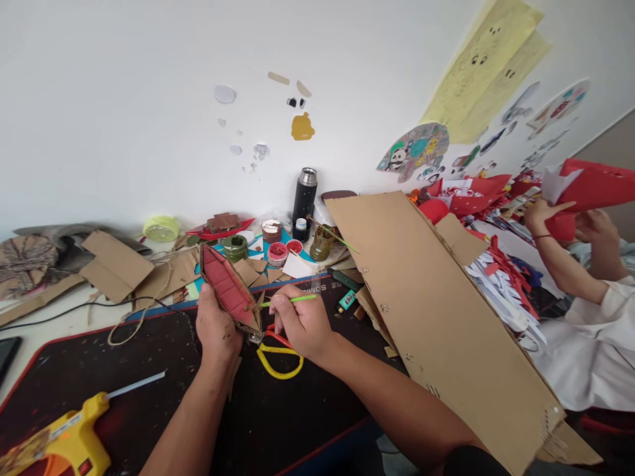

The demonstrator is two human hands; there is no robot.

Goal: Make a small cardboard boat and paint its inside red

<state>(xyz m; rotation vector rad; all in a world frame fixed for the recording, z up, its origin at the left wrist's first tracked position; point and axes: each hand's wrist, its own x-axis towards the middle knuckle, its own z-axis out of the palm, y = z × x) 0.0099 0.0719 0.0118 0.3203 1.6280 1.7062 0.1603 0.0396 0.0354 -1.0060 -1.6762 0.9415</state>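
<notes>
My left hand (217,324) grips a small boat-shaped cardboard piece (225,284) by its lower left side. Its inside is painted dull red, and bare corrugated edges show along the rim. Pinched in my right hand (302,320) is a thin green-handled paintbrush (300,299), its tip touching the piece near the lower end. Below my right hand lie scissors (280,362) with yellow and red handles, their blades mostly hidden. Behind the cardboard boat stand a jar of green paint (235,248) and small pots of red paint (277,254).
A yellow glue gun (74,433) rests front left on the black mat (278,423). A large cardboard sheet (426,311) leans along the right. A black thermos (304,195) stands by the wall. At far right, another person's hands (546,215) hold red paper (595,188).
</notes>
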